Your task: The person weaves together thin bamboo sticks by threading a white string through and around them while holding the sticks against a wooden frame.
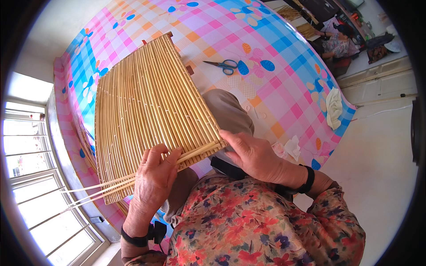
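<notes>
A panel of straw-coloured reeds (146,106), laid side by side and crossed by thin pale stitches, rests tilted over my lap. My left hand (153,181) is closed over a few long thin reeds (100,189) along the panel's near edge; their pale loose ends stick out to the left. At the near right corner, my right hand (255,157) pinches the panel's edge between thumb and forefinger. What lies just under those fingertips is partly hidden. Small brown blocks (190,70) show along the panel's right edge.
Dark-handled scissors (225,65) lie beyond the panel on a pink and blue checked sheet (199,26). A white cloth (333,107) and crumpled tissue (292,147) lie to the right. A barred window (40,177) is at left. Another person (339,42) sits at the far right.
</notes>
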`<state>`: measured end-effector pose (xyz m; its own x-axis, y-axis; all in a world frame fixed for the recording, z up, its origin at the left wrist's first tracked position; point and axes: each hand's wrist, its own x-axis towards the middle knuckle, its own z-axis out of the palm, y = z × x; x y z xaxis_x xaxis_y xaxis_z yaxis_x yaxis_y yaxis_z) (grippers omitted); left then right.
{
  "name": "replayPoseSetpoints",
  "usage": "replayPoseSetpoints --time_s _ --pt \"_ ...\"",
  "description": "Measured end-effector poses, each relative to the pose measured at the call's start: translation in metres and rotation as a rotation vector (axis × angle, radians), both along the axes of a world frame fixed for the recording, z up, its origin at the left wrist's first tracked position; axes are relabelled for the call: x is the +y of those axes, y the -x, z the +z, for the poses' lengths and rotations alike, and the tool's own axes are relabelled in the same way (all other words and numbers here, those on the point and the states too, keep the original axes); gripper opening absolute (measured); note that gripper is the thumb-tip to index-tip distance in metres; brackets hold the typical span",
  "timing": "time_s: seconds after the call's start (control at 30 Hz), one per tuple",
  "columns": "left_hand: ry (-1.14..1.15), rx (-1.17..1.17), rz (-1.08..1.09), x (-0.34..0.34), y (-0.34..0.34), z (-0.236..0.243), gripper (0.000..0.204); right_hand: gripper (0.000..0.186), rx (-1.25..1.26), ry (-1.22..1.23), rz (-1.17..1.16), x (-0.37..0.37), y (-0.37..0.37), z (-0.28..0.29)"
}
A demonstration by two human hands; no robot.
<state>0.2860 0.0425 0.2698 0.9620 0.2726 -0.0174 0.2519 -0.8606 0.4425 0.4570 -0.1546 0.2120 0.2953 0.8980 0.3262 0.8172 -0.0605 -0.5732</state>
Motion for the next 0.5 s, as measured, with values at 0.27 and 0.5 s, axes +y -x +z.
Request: replayPoseSetpoints --time_s 0.27,0.5 --pt "-0.015 0.012 -0.022 0.002 0.000 -0.002 0.041 0.049 0.779 0.075 -0.051 -0.004 -0.019 -0.008" --pt "-0.030 0.008 -0.030 0.002 -0.001 -0.002 0.040 0.038 1.101 0.112 -0.174 -0.005 -0.026 -0.008"
